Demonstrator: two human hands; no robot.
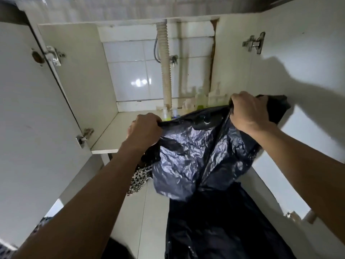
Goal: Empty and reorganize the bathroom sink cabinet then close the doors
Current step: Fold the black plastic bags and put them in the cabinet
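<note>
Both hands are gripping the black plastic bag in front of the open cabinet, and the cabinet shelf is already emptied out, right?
Not quite: the head view shows several bottles at the back of the cabinet shelf, so it is not emptied. The rest holds: the left hand and right hand both grip the black plastic bag.

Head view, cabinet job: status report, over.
Left hand and right hand both grip the black plastic bag, stretched before the open cabinet. Bottles remain at the back. Doors open, bag hiding the shelf front.

A home bathroom: beyond the left hand [144, 130], an open sink cabinet [78, 71] shows white wall tiles [130, 71], a drain hose [165, 64] and toiletry bottles [200, 99].
</note>
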